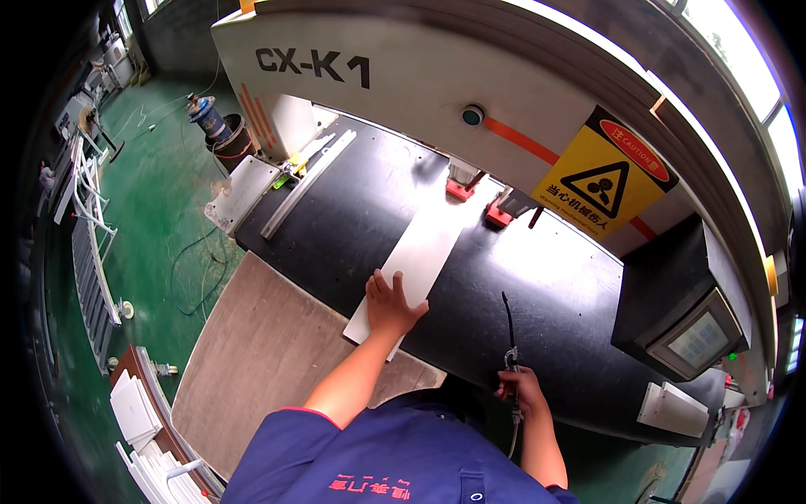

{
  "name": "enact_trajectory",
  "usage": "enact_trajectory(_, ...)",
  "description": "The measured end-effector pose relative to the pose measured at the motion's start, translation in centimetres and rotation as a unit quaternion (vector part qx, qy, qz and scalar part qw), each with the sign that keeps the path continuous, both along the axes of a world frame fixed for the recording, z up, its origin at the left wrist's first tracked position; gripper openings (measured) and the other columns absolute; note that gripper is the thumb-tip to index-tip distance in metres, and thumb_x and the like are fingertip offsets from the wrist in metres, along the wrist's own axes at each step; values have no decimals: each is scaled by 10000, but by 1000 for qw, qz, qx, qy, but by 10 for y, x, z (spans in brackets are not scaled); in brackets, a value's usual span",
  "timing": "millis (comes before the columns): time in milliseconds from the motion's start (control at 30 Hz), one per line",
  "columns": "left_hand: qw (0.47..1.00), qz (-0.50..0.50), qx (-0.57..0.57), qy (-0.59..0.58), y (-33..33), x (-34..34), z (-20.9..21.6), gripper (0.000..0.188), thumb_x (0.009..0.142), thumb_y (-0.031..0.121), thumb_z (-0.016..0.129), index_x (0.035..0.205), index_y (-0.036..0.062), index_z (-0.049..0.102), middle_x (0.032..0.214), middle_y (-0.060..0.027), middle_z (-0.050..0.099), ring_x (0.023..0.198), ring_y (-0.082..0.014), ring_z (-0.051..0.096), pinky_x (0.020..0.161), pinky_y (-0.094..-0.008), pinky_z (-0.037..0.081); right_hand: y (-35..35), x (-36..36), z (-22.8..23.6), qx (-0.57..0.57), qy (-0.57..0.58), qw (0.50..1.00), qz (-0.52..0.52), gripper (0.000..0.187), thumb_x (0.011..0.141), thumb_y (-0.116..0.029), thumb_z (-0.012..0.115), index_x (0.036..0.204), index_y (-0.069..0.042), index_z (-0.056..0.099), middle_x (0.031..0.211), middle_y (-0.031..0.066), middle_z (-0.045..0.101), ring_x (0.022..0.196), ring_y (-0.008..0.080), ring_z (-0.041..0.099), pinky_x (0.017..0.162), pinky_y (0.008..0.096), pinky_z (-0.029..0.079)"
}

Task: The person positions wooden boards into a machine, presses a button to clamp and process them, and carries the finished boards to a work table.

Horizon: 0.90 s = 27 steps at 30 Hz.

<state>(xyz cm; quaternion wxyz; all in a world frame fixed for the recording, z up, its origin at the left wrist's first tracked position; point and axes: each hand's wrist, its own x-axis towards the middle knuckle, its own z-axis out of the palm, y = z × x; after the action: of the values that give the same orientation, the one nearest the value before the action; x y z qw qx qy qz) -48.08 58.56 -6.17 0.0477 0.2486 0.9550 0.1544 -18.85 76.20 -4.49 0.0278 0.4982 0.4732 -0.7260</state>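
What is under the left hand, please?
Under the left hand is the near part of a long white board; the patch which the hand covers cannot be seen.

Bright windows (737, 57) line the upper right; a dark grey wall (180, 50) rises behind the green floor (159, 160).

We rest our spread left hand (393, 311) on a long white board (424, 252) that lies on the black table (558, 328). Our right hand (524, 391) is wrapped around an air tool (511, 359) with a thin black tip (508, 312). Ahead of us is a big white machine (403, 84) with red blocks (459, 191).
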Motion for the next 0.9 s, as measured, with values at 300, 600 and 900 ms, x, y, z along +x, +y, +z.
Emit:
enact_trajectory(300,1000,2,-1,11,0,-1,0,879,745,584,687,1374,81,335,1418,-332,285,1320,-469,298,1137,-494,224,15,6,-10,-96,82,992,-1,56,836,-42,634,814,-15,590,652,128,636,561,270,670,633,454,604)
enact_trajectory(600,998,-2,34,48,-1,-1,-8,862,711,542,734,1321,102,312,1377,-311,286,1279,-485,317,1102,-528,266,14,6,-10,-93,72,993,-12,52,832,-36,640,820,-18,593,659,128,635,563,276,669,630,468,603)
enact_trajectory(900,998,-2,33,47,0,-1,-7,859,713,546,730,1318,101,314,1375,-316,293,1286,-486,315,1101,-531,267,12,6,-9,-77,69,995,-13,56,832,-35,639,816,-13,590,651,131,633,558,274,664,633,471,598)
